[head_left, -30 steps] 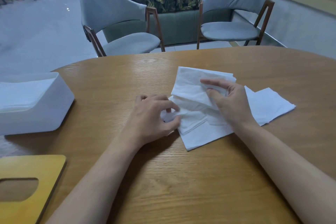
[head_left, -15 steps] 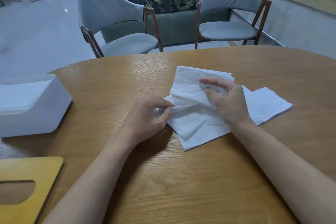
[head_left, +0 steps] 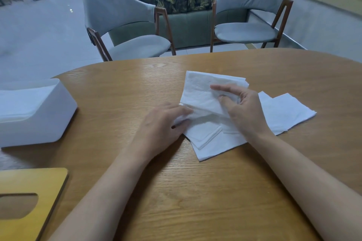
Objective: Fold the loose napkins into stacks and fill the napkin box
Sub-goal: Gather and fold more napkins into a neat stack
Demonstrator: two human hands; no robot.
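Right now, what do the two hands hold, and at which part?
Both hold the loose napkins: the left hand pinches their left edge, the right hand grips the folded-over layer near its middle.

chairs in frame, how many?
2. Both stand beyond the table's far edge: the left chair angled at the rounded corner, the right chair further right. Anything outside the frame can't be counted.

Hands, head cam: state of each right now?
Left hand: closed, pinching the left edge of the loose napkins.
Right hand: closed on the folded-over napkin layer, thumb and fingers gripping it.
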